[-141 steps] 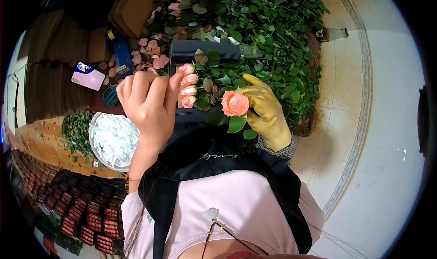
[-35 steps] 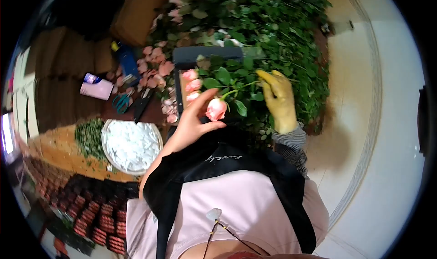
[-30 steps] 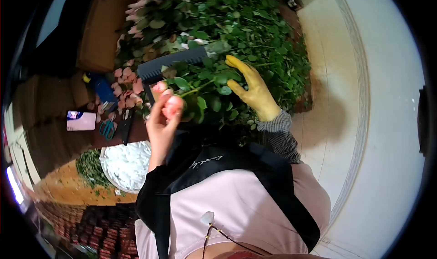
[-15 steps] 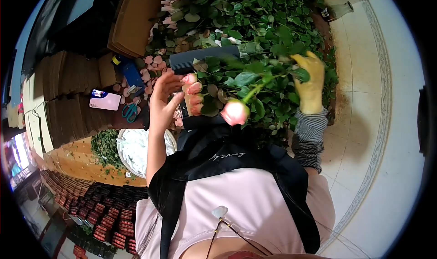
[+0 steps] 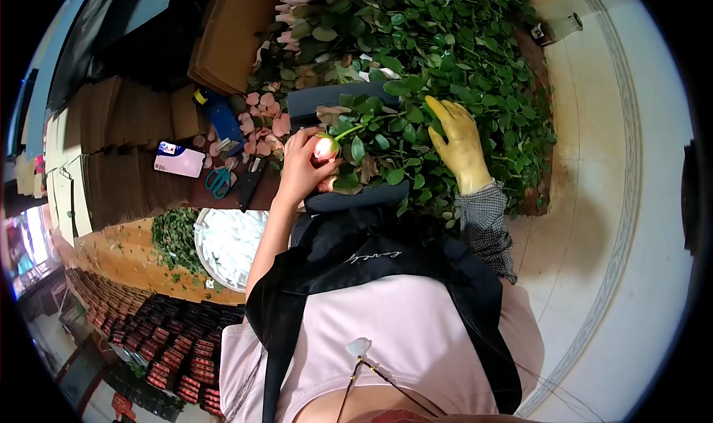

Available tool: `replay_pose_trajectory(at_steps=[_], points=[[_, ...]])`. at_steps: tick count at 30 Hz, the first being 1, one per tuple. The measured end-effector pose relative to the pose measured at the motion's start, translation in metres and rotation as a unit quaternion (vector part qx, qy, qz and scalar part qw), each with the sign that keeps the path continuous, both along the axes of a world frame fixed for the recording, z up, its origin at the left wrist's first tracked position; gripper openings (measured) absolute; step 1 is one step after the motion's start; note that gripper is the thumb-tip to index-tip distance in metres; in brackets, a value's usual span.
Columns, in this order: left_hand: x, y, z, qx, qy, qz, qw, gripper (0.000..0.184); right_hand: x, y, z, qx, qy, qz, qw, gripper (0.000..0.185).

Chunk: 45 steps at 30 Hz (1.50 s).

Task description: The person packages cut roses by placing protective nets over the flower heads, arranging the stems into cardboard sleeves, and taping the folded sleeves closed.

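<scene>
My bare left hand [image 5: 303,164] has its fingers curled around the bloom of a pink-and-white rose [image 5: 325,148]. The rose's green stem slants up and right into the leaves. Partly covered by that hand, more pink roses [image 5: 325,184] lie below the bloom. On the right, my right hand [image 5: 457,139] wears a yellow glove; its thumb and fingers are apart at the edge of the leafy stems [image 5: 405,137], with no stem visibly gripped. Two dark ribbed padded bars, an upper one [image 5: 308,103] and a lower one [image 5: 356,199], flank the roses.
A large heap of leafy rose stems [image 5: 460,44] covers the far side. Leftward are teal scissors [image 5: 217,182], a pink phone [image 5: 179,160], a blue bottle [image 5: 223,118], loose petals [image 5: 267,122] and cardboard stacks [image 5: 134,178]. Below stands a basin of white pieces [image 5: 232,248].
The rose has moved left and up from in front of my apron to the bundled blooms, where my left hand has closed on it. My gloved right hand has shifted left.
</scene>
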State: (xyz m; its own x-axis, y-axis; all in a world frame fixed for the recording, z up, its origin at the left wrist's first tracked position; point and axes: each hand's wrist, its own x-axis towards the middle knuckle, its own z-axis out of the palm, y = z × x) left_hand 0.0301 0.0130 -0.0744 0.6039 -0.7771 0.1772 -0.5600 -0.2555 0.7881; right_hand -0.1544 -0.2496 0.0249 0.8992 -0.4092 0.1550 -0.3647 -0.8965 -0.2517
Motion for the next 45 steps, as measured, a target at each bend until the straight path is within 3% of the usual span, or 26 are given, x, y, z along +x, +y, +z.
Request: replay_pose_trajectory(at_steps=[4, 8, 11, 12, 13, 15, 16, 18, 19, 21, 22, 23, 24, 27, 28, 32, 33, 35, 36, 37, 39, 41, 42, 44, 45], points=[[-0.001, -0.002, -0.003, -0.006, -0.014, 0.003, 1.0, 0.045, 0.02, -0.018, -0.027, -0.094, 0.004, 0.044, 0.995, 0.063], [-0.002, -0.002, -0.002, -0.023, 0.01, 0.008, 1.0, 0.055, 0.034, -0.05, -0.068, -0.027, 0.103, 0.075, 0.991, 0.057], [0.0, 0.0, -0.009, -0.014, 0.06, 0.015, 0.998, 0.067, 0.035, -0.044, -0.021, -0.043, -0.029, 0.091, 0.995, 0.057], [0.0, 0.0, -0.009, -0.019, 0.051, 0.016, 0.998, 0.07, 0.032, -0.039, 0.001, -0.127, -0.01, 0.096, 0.987, 0.061], [0.0, -0.001, -0.008, -0.024, 0.042, 0.016, 0.999, 0.073, 0.031, -0.032, 0.025, -0.129, 0.008, 0.108, 0.986, 0.062], [0.002, -0.003, 0.006, 0.112, 0.093, 0.008, 0.989, 0.078, 0.029, -0.008, 0.071, -0.149, 0.011, 0.134, 0.98, 0.058], [-0.002, -0.001, -0.003, 0.03, 0.19, 0.012, 0.981, 0.076, 0.028, 0.0, 0.073, -0.149, 0.012, 0.132, 0.98, 0.058], [0.001, -0.001, -0.011, 0.033, 0.059, -0.01, 0.998, 0.069, 0.026, 0.009, 0.076, -0.071, -0.038, 0.178, 0.981, 0.054], [0.001, -0.001, -0.012, 0.039, 0.038, -0.008, 0.998, 0.066, 0.021, 0.002, 0.051, -0.064, -0.002, 0.191, 0.98, 0.049], [0.003, -0.005, -0.004, 0.091, 0.039, -0.023, 0.995, 0.06, 0.02, 0.012, 0.024, -0.074, 0.191, 0.115, 0.972, 0.045], [0.003, -0.005, -0.001, 0.143, 0.04, -0.036, 0.988, 0.055, 0.01, 0.006, -0.008, -0.052, 0.143, 0.114, 0.982, 0.045], [0.0, -0.004, -0.002, 0.095, -0.038, -0.019, 0.995, 0.054, 0.002, -0.001, -0.034, -0.031, 0.094, 0.112, 0.989, 0.045], [-0.001, -0.001, -0.003, 0.073, -0.014, -0.015, 0.997, 0.053, 0.002, -0.002, -0.038, -0.009, 0.178, 0.047, 0.983, 0.046], [-0.007, 0.006, -0.009, 0.014, 0.012, 0.002, 1.0, 0.048, -0.008, -0.004, -0.049, 0.078, 0.153, -0.013, 0.985, 0.043], [-0.007, 0.008, -0.011, 0.014, -0.002, -0.003, 1.0, 0.047, -0.014, -0.004, -0.051, 0.02, 0.178, 0.011, 0.984, 0.035], [-0.007, 0.005, -0.004, 0.02, -0.011, -0.003, 1.0, 0.044, 0.013, 0.015, -0.002, -0.104, 0.272, -0.022, 0.956, 0.035], [-0.007, 0.006, -0.002, 0.024, -0.002, -0.003, 1.0, 0.043, 0.014, 0.009, -0.013, -0.104, 0.273, -0.019, 0.956, 0.035], [-0.008, 0.007, -0.006, 0.01, -0.025, 0.023, 0.999, 0.043, 0.008, -0.006, -0.068, -0.071, 0.058, 0.042, 0.995, 0.041], [-0.007, 0.007, -0.004, 0.014, -0.031, 0.005, 0.999, 0.042, -0.002, -0.013, -0.112, -0.011, 0.106, 0.012, 0.994, 0.06], [-0.007, 0.007, -0.003, 0.019, -0.035, -0.009, 0.999, 0.042, -0.02, -0.033, -0.176, 0.06, 0.019, 0.058, 0.996, 0.077], [-0.005, 0.005, 0.0, 0.021, -0.015, -0.004, 1.0, 0.041, -0.013, -0.035, -0.158, 0.061, 0.102, 0.033, 0.992, 0.076], [-0.005, 0.013, 0.007, 0.032, 0.009, -0.01, 0.999, 0.039, 0.002, -0.021, -0.093, -0.004, 0.175, 0.013, 0.984, 0.071], [-0.003, 0.02, 0.007, 0.006, 0.04, 0.0, 0.999, 0.039, -0.001, -0.026, -0.086, -0.088, 0.129, 0.044, 0.987, 0.068], [0.001, 0.04, 0.011, -0.028, 0.133, 0.058, 0.989, 0.036, 0.004, -0.013, -0.028, -0.071, 0.206, -0.012, 0.976, 0.07], [0.003, 0.049, 0.012, -0.038, 0.095, 0.114, 0.988, 0.026, 0.006, -0.007, -0.008, -0.027, 0.194, -0.002, 0.981, 0.069]])
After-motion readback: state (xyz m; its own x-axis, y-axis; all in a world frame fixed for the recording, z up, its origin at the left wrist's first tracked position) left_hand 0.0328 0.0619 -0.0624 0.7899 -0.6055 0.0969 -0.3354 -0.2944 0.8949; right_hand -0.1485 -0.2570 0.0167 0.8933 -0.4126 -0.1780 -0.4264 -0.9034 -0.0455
